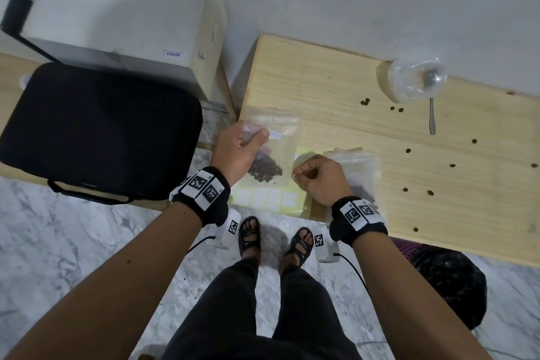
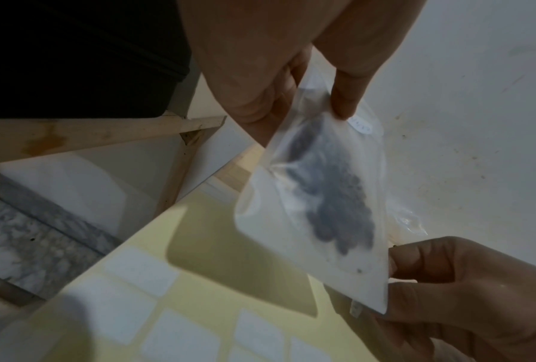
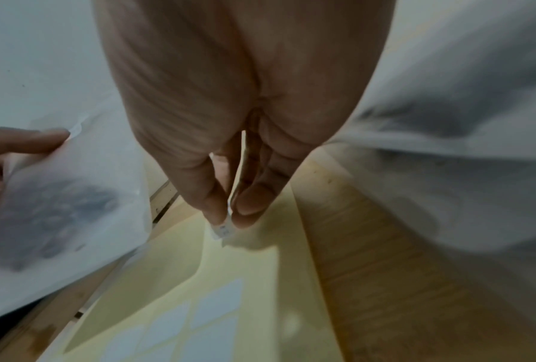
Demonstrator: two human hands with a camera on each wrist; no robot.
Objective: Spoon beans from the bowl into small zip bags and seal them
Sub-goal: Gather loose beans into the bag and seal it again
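Observation:
My left hand (image 1: 252,138) holds a clear zip bag (image 1: 277,152) by its upper part, thumb on the front face, above the table's left end. A clump of dark beans (image 1: 264,168) sits in its lower half, and a small white label is stuck near the top. In the left wrist view the same bag (image 2: 322,208) hangs tilted. My right hand (image 1: 301,174) pinches a small white sticker (image 3: 223,229) between thumb and forefinger just right of the bag. A second bag with beans (image 1: 362,175) lies behind that hand. The clear bowl (image 1: 416,79) and spoon (image 1: 432,118) are at the far right.
A yellow sheet of white labels (image 1: 267,199) lies at the wooden table's (image 1: 336,90) near edge. Several loose beans (image 1: 407,150) dot the tabletop. A black case (image 1: 96,131) and white box (image 1: 122,9) stand to the left. A black bag (image 1: 450,286) sits on the floor.

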